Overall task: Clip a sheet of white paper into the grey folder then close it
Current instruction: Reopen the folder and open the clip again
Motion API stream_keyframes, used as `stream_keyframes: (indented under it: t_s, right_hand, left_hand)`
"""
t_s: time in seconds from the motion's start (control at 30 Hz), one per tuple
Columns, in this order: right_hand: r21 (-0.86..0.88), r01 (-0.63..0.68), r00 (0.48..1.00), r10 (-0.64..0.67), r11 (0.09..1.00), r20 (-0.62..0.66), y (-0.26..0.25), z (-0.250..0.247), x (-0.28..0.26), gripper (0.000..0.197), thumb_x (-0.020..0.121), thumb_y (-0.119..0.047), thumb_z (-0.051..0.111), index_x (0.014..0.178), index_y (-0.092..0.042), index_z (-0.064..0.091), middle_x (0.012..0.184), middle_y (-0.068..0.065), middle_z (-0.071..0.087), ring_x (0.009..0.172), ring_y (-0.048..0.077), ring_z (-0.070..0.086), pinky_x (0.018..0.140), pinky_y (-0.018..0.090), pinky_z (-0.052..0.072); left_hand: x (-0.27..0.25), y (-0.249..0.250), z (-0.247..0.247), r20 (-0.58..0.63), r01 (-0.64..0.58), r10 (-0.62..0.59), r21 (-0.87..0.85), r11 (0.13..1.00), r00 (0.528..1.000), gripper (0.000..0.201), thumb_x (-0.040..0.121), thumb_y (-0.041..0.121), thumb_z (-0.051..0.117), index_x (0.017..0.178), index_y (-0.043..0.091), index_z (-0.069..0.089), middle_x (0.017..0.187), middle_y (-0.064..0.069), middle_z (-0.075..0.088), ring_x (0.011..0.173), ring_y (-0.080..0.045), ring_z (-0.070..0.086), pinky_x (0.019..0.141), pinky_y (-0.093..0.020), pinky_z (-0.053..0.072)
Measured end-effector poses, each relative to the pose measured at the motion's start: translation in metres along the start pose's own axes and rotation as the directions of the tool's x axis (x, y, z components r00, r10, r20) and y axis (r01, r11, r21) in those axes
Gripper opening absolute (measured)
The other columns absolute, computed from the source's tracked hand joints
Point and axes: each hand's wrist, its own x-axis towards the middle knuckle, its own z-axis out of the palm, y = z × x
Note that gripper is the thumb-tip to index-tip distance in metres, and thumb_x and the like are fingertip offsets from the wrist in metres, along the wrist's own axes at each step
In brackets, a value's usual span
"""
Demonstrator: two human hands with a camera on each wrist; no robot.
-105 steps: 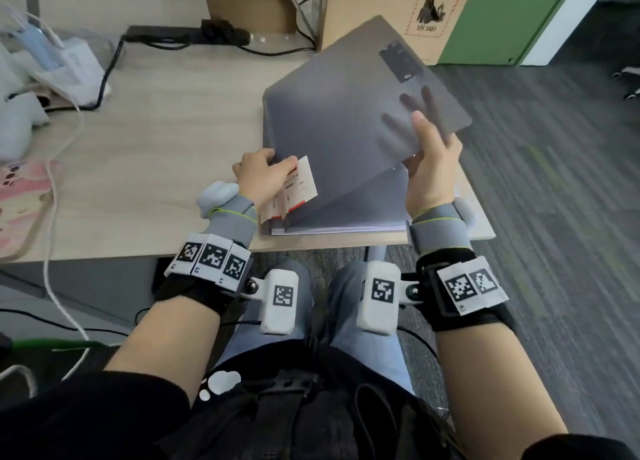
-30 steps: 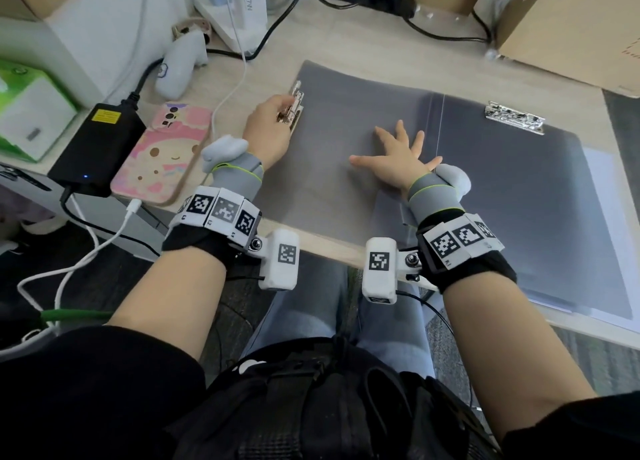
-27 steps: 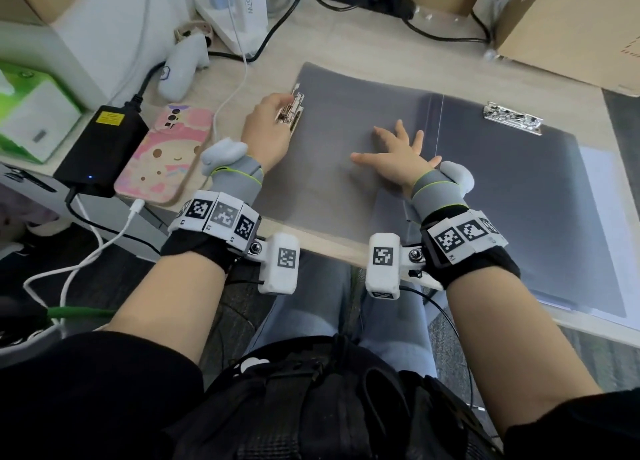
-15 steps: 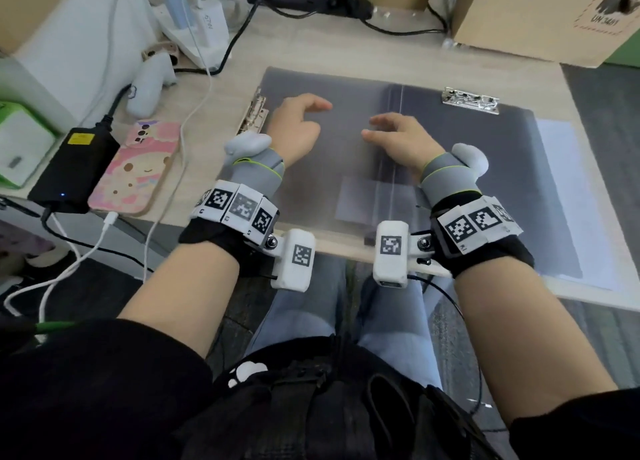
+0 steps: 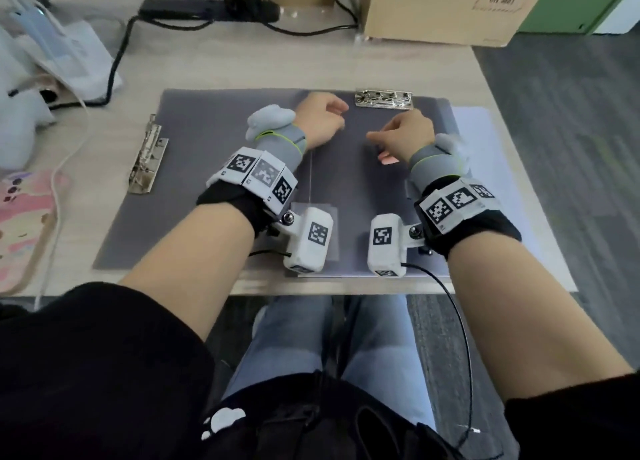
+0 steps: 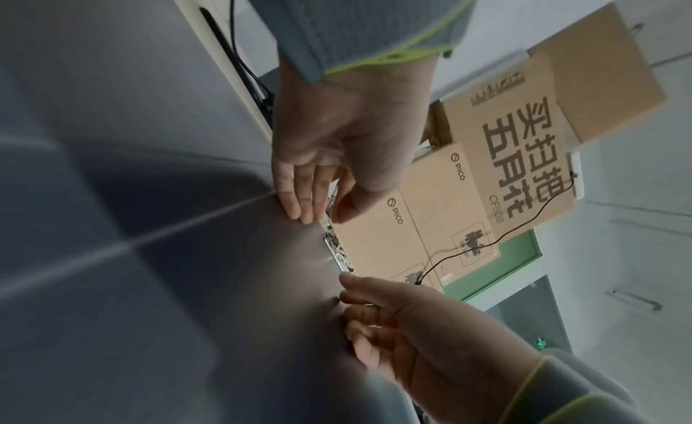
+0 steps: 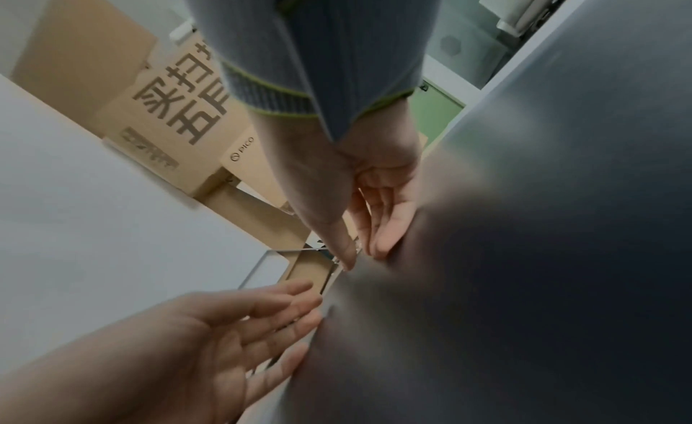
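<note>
The grey folder [image 5: 214, 169] lies open flat on the desk. One metal clip [image 5: 147, 162] runs along its left edge, and another metal clip [image 5: 383, 98] sits at the top of its right half. A white sheet of paper [image 5: 485, 148] pokes out from under the folder's right side. My left hand [image 5: 337, 113] hovers just left of the top clip with its fingers loosely bent. My right hand [image 5: 391, 136] is just below that clip. In the left wrist view, my left hand [image 6: 318, 214] has straight fingers on the folder beside the clip [image 6: 337, 250]. My right hand [image 6: 359, 306] points its thumb at the clip's other end. Neither hand holds anything.
Cardboard boxes [image 5: 450, 9] stand at the back right. A black power strip [image 5: 207, 6] with cables lies at the back. A phone in a pink case [image 5: 20, 224] and a white cable lie at the left. The desk's right edge drops to grey carpet [image 5: 571, 148].
The folder, held half open 3.5 s ago, now lies flat. My left hand let go of the side clip. Both hands moved right across the folder to the top clip.
</note>
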Motion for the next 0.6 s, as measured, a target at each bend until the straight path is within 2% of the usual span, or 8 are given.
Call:
stream_keyframes:
  t_s: [0.03,0.1,0.13,0.2,0.3,0.4,0.47,0.6]
  right_hand:
    - [0.016,-0.013,1.000,0.013,1.000,0.005,0.003,-0.002,0.006,0.018,0.077,-0.017,0.068,0.088,-0.003,0.065,0.072,0.013,0.067,0.035,0.011,0.060,0.043,0.026,0.057]
    - [0.036,-0.044,0.998,0.042,0.998,0.041,0.007,-0.003,0.014,0.017,0.078,-0.015,0.070,0.086,-0.003,0.060,0.062,0.011,0.064,0.028,0.008,0.057,0.035,0.023,0.053]
    - [0.042,-0.057,0.997,0.054,0.998,0.062,0.009,-0.003,0.017,0.018,0.079,-0.015,0.071,0.083,-0.004,0.057,0.059,0.010,0.063,0.027,0.009,0.057,0.034,0.023,0.052]
    - [0.055,-0.062,0.993,0.056,0.997,0.103,0.009,-0.001,0.017,0.022,0.079,-0.017,0.073,0.079,-0.005,0.054,0.056,0.009,0.062,0.028,0.010,0.058,0.035,0.025,0.053]
    - [0.071,-0.062,0.989,0.052,0.996,0.138,0.010,-0.003,0.023,0.025,0.077,-0.018,0.075,0.074,-0.007,0.053,0.045,0.006,0.062,0.031,0.012,0.061,0.038,0.027,0.055]
    - [0.098,-0.083,0.982,0.064,0.992,0.180,0.013,-0.007,0.029,0.030,0.076,-0.018,0.078,0.068,-0.008,0.051,0.032,0.000,0.058,0.032,0.013,0.062,0.036,0.023,0.053]
    - [0.109,-0.093,0.976,0.068,0.990,0.208,0.013,-0.010,0.032,0.034,0.075,-0.019,0.079,0.067,-0.009,0.047,0.032,0.001,0.058,0.032,0.013,0.062,0.036,0.023,0.053]
    - [0.124,-0.094,0.969,0.062,0.988,0.240,0.012,-0.013,0.036,0.038,0.073,-0.021,0.080,0.067,-0.011,0.044,0.033,0.003,0.060,0.033,0.010,0.061,0.040,0.022,0.055]
  left_hand:
    - [0.009,0.004,0.006,-0.003,0.016,-0.016,-0.014,1.000,1.000,0.038,0.084,0.004,0.053,0.122,0.010,0.058,0.119,-0.009,0.060,0.108,-0.020,0.058,0.078,-0.028,0.053]
    - [0.023,0.013,0.015,0.012,0.060,-0.060,-0.052,0.997,0.998,0.039,0.088,0.007,0.053,0.126,0.012,0.052,0.109,-0.004,0.051,0.085,-0.017,0.058,0.056,-0.025,0.055]
    - [0.028,0.017,0.018,0.033,0.083,-0.081,-0.058,0.995,0.996,0.037,0.090,0.009,0.051,0.127,0.016,0.048,0.108,-0.003,0.046,0.074,-0.014,0.056,0.054,-0.025,0.054]
    - [0.035,0.023,0.017,0.063,0.105,-0.101,-0.060,0.993,0.993,0.026,0.095,0.012,0.044,0.119,0.023,0.044,0.110,-0.002,0.043,0.059,-0.012,0.057,0.059,-0.029,0.055]
    - [0.054,0.024,0.022,0.016,0.081,-0.080,-0.055,0.995,0.997,0.022,0.096,0.016,0.041,0.115,0.019,0.051,0.112,-0.001,0.050,0.035,-0.006,0.060,0.046,-0.022,0.053]
    - [0.068,0.024,0.027,-0.077,0.075,-0.081,-0.082,0.994,0.994,0.008,0.093,0.014,0.051,0.094,0.015,0.059,0.102,-0.006,0.061,0.035,-0.007,0.062,0.046,-0.024,0.056]
    - [0.073,0.023,0.027,-0.060,0.104,-0.115,-0.155,0.982,0.992,0.006,0.092,0.009,0.052,0.089,0.011,0.057,0.097,-0.007,0.058,0.039,-0.008,0.064,0.045,-0.024,0.057]
    - [0.078,0.021,0.024,-0.083,0.144,-0.178,-0.314,0.938,0.980,0.023,0.090,-0.001,0.052,0.071,0.012,0.051,0.080,-0.004,0.061,0.039,-0.009,0.065,0.041,-0.018,0.053]
